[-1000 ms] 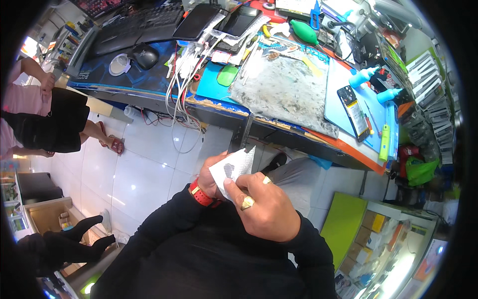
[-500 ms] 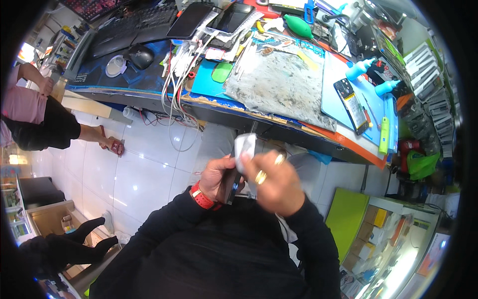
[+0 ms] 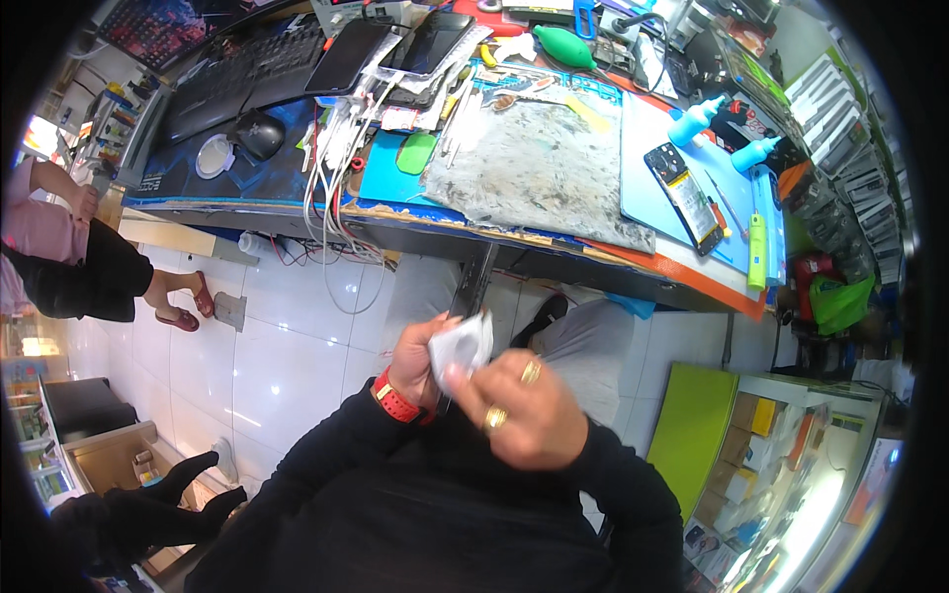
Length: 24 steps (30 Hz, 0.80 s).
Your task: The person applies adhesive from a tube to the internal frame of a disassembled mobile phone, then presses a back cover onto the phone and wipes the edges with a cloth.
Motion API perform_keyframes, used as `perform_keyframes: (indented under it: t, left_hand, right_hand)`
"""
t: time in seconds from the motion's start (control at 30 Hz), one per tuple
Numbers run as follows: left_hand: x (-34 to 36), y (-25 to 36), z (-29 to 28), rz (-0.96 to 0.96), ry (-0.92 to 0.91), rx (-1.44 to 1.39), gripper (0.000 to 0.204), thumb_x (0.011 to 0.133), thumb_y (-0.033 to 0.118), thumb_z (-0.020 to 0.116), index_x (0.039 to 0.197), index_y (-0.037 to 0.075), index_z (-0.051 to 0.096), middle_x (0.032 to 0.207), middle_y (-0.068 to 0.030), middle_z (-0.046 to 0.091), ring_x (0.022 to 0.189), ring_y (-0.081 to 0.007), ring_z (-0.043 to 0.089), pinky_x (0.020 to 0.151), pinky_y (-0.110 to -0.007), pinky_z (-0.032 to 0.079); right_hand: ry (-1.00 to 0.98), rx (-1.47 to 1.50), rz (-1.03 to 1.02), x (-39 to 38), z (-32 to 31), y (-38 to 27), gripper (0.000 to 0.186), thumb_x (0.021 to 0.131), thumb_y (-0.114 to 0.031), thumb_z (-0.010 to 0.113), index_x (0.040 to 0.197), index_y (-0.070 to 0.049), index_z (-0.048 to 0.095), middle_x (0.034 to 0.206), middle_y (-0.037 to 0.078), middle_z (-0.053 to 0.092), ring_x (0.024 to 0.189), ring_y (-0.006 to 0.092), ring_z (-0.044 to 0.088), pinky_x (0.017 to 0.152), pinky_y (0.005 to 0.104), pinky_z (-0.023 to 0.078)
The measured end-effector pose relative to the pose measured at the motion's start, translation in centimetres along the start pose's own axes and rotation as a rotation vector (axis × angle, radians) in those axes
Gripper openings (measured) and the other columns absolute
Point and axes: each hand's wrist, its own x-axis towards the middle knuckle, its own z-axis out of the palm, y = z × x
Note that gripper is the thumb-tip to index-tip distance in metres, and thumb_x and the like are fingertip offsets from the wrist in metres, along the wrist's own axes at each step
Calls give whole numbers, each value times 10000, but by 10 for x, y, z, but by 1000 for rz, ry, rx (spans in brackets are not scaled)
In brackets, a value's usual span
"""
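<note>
Close to my body, my left hand (image 3: 413, 362), with a red strap at its wrist, is closed round a dark, flat phone (image 3: 444, 404). Only a sliver of the phone shows, as the cloth and my fingers cover the rest. My right hand (image 3: 531, 411), wearing gold rings, pinches a crumpled white cloth or tissue (image 3: 461, 346) and presses it against the phone. The right fingertips are slightly blurred. Both hands are in front of the bench edge, above my lap.
On the bench, a stained grey mat (image 3: 539, 158) lies beside a blue board (image 3: 643, 188) carrying an opened phone (image 3: 684, 201). Blue bottles (image 3: 695, 121), a green air blower (image 3: 563, 47) and bundled white cables (image 3: 331, 188) are around. Another person (image 3: 74, 242) is at the left; a glass display case (image 3: 781, 474) stands right.
The white cloth and my right hand have moved down and slightly left, so the cloth now covers most of the phone. The view has shifted a little; the person at the left has moved their feet.
</note>
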Motion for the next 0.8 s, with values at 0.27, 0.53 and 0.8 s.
perform_keyframes:
  t: [0.27, 0.53, 0.8]
  left_hand:
    - [-7, -8, 21, -6, 360, -26, 367, 973, 169, 689, 1291, 18, 585, 1071, -155, 723, 892, -252, 725, 664, -372, 607]
    - [1, -10, 15, -136, -333, -102, 289, 966, 177, 712, 1143, 49, 524, 856, -94, 669, 753, -197, 667, 537, -297, 524]
    - [-7, -8, 0, 13, 13, 52, 417, 969, 191, 647, 1329, 1, 556, 1026, -146, 729, 822, -254, 731, 751, -387, 604]
  right_hand:
    - [-18, -16, -89, 2, 5, 2, 483, 714, 12, 715, 1196, 45, 730, 880, 74, 631, 764, 242, 592, 656, 389, 487]
    - [355, 74, 472, 8, -30, 58, 407, 855, 124, 628, 1237, 7, 707, 986, 159, 647, 829, 316, 657, 734, 385, 530]
    - [-44, -41, -5, -1, -10, -2, 445, 747, -32, 719, 1179, 74, 712, 942, 100, 641, 814, 242, 639, 734, 390, 533]
